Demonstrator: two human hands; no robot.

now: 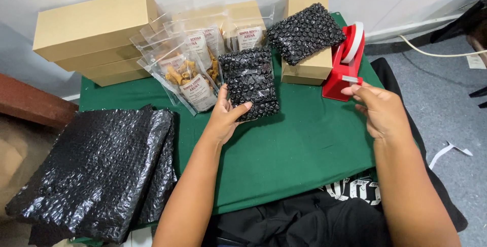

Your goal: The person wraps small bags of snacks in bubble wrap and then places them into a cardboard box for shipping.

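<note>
Head view: left hand (223, 117) grips bubble-wrapped packet (250, 83) (black); right hand (381, 111) pinches tape (351, 79).

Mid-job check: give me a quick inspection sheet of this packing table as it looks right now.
Surface: green cloth over a low table.
Job's things: black bubble-wrapped pack, red tape dispenser.
Clutter: clear snack pouches fanned out; stacked brown boxes; second wrapped pack on a small box; pile of black bubble wrap sheets.
Hands: left hand grips the wrapped pack; right hand pinches the tape end at the dispenser.
Cables: pale cable on the floor by the wall.
Surroundings: white wall, grey floor, paper scrap.
</note>
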